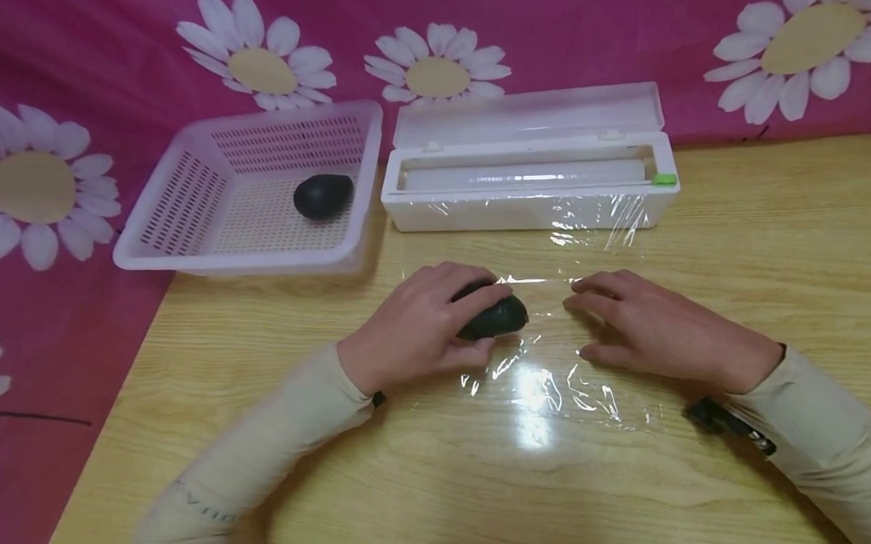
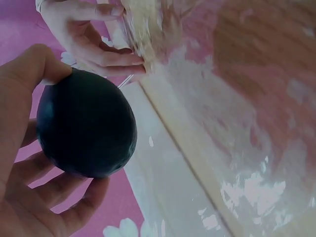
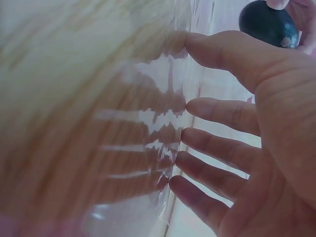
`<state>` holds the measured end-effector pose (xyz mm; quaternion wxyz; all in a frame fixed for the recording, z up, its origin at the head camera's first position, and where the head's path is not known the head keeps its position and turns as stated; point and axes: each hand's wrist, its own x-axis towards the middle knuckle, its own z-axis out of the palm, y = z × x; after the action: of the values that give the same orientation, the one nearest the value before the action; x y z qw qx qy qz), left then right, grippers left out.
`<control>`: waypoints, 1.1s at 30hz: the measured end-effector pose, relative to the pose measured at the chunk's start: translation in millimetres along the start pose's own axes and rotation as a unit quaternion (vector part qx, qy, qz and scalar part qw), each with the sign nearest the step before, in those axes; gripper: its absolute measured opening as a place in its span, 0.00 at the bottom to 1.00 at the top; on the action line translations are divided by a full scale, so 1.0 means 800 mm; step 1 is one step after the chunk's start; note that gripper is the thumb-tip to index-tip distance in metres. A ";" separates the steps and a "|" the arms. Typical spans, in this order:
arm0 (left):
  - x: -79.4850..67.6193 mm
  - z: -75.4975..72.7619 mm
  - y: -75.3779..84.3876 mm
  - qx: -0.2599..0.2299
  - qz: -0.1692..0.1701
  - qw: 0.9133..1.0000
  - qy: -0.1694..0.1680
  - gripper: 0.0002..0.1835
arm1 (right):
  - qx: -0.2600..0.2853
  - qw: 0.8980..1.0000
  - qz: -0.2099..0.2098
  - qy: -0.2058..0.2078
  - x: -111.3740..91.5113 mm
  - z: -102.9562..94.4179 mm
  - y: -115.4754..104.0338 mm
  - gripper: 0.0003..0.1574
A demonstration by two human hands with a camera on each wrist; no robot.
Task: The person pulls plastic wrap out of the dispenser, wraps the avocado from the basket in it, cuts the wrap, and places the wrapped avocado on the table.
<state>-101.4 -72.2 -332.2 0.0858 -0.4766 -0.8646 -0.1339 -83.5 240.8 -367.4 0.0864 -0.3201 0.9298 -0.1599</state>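
My left hand (image 1: 423,328) grips a dark green avocado (image 1: 496,318), thumb on the near side and fingers over the far side. In the left wrist view the avocado (image 2: 86,123) sits between thumb and fingertips. Under it a sheet of clear cling film (image 1: 555,388) lies wrinkled and shiny on the table. To the right, my right hand (image 1: 657,328) has its fingers spread. The right wrist view shows the fingertips (image 3: 190,106) of that hand touching the film (image 3: 133,148), with nothing gripped.
A white cling film box (image 1: 520,211) stands at the back with its lid raised, a roll inside and a green slider (image 1: 665,180) at its right end. Left of it, a white plastic basket (image 1: 248,258) holds another avocado (image 1: 323,196). A flowered pink cloth (image 1: 542,28) hangs behind the table.
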 end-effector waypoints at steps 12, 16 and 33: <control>0.001 0.019 0.007 -0.012 0.008 0.999 -0.033 0.31 | -0.001 1.000 0.005 -0.005 0.000 -0.001 0.001 0.38; 0.004 0.023 0.008 -0.019 0.005 0.999 -0.043 0.32 | -0.004 1.000 0.000 -0.003 0.001 0.000 0.001 0.38; 0.002 0.033 0.010 -0.046 0.043 0.996 -0.064 0.29 | -0.008 1.000 -0.006 0.001 0.002 0.000 0.002 0.38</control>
<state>-95.9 -58.7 -355.8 0.0141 -0.5247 -0.8397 -0.1392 -85.5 240.8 -367.8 0.0819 -0.3264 0.9291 -0.1532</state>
